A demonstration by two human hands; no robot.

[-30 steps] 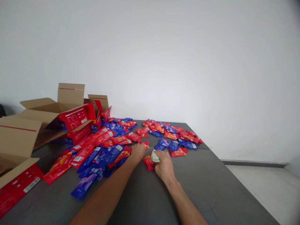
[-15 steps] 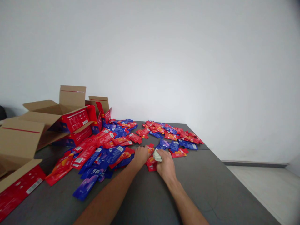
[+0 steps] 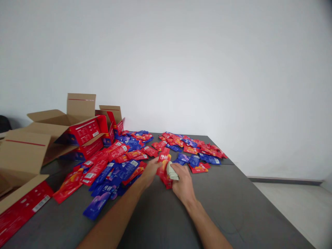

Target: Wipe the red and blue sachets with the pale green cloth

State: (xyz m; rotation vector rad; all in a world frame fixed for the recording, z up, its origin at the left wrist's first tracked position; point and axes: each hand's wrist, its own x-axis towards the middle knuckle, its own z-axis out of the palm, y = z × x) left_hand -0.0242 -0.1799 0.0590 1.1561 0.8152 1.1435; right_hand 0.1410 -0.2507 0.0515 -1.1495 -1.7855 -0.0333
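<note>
Both my hands meet at the middle of a dark grey table (image 3: pixel 233 207). My left hand (image 3: pixel 149 173) pinches a red packet (image 3: pixel 164 159) and holds it tilted up off the table. My right hand (image 3: pixel 183 183) is closed round a small pale cloth wad (image 3: pixel 171 172) and several more red packets (image 3: pixel 164 178) bunched under it. Loose red and blue packets (image 3: pixel 114 173) are strewn left of my hands, and another scatter of red and blue packets (image 3: pixel 192 148) lies just beyond them.
Open cardboard boxes with red printed sides (image 3: pixel 77 133) stand along the table's left side, and one open box (image 3: pixel 20 180) is near the front left. A white wall rises behind. The table's right edge drops to a pale floor (image 3: pixel 293 207).
My left hand moved right from the pile, took a red packet and lifted it upright beside my right hand. My right hand stayed closed on the cloth and packets.
</note>
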